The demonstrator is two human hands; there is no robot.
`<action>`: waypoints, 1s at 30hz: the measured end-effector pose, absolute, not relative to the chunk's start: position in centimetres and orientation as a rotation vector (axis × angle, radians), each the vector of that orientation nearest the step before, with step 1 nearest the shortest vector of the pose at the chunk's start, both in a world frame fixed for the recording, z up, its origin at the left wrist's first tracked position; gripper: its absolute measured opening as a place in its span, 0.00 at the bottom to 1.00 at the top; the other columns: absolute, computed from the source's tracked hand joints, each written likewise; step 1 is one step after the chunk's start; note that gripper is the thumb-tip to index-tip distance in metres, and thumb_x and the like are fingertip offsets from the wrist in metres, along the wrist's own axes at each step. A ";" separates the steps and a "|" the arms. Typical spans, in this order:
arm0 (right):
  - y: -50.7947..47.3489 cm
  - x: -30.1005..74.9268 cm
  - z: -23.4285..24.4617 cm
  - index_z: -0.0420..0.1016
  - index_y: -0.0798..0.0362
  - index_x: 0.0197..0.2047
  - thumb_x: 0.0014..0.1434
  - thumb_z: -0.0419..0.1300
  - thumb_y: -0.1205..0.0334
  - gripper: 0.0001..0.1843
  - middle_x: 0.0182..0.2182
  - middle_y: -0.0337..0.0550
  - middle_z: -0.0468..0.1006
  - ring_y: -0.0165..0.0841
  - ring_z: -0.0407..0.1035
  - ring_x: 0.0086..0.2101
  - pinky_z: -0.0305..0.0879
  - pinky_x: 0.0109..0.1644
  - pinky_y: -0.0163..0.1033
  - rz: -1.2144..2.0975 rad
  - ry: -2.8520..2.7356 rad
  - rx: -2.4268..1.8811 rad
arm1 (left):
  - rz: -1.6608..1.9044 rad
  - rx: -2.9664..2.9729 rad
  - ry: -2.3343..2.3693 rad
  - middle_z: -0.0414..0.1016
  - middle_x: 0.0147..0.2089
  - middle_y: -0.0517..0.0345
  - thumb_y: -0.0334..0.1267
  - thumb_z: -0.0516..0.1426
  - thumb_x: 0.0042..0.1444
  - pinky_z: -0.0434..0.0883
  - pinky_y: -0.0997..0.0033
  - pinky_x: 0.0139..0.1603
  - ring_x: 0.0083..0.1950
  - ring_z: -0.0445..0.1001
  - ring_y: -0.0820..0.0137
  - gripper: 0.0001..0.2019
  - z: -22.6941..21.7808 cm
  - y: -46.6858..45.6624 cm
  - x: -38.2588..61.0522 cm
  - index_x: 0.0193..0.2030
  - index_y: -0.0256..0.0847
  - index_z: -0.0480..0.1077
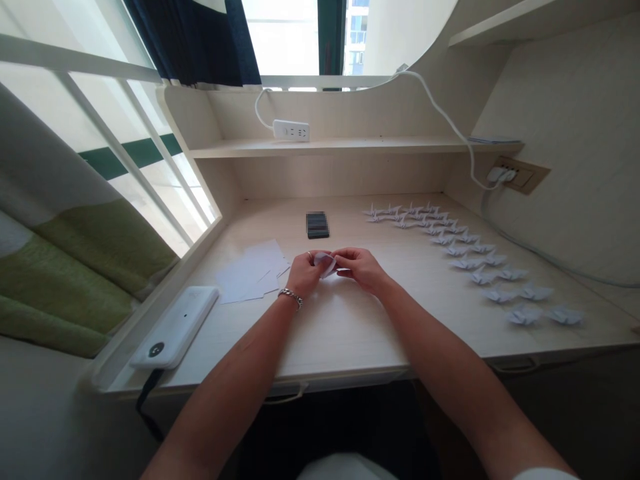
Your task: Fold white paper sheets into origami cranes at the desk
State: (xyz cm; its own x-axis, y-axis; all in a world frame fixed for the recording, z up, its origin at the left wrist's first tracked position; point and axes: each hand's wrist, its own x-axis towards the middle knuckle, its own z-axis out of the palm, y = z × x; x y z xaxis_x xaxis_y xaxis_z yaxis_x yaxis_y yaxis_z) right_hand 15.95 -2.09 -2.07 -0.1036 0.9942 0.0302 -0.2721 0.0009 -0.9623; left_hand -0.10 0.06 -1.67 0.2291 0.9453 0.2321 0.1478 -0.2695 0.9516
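Grip (303, 275) holds paper (325, 265); shelf (360, 145) bears power strip (291, 131).

The folded paper (327, 265), loose sheets (243, 275) and paper cranes (467, 264) are white. The desk (345, 333) is cream; the far curtain (200, 47) is navy, the near curtain (80, 280) grey and green.

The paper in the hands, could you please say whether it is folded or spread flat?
Apparently folded: the paper between the left hand and right hand is small and bent, unlike the flat sheets nearby.
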 end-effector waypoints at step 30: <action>-2.3 15.7 -1.5 0.81 0.55 0.32 0.44 0.65 0.63 0.09 0.25 0.43 0.80 0.33 0.73 0.26 0.70 0.32 0.38 0.919 -1.289 -1.207 | 1.051 1.435 0.939 0.80 0.36 0.49 0.39 0.66 0.42 0.74 0.70 0.36 0.34 0.77 0.68 0.22 -1.8 -0.1 0.2 0.44 0.31 0.76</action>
State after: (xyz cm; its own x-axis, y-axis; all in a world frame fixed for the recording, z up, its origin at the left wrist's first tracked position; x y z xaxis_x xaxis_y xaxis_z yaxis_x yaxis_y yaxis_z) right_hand 15.72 -2.30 -1.48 0.1099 0.9742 0.1970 0.1313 0.1823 -0.9744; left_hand 0.21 -0.07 -1.80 0.3000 0.9477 0.1092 0.0021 -0.1152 0.9933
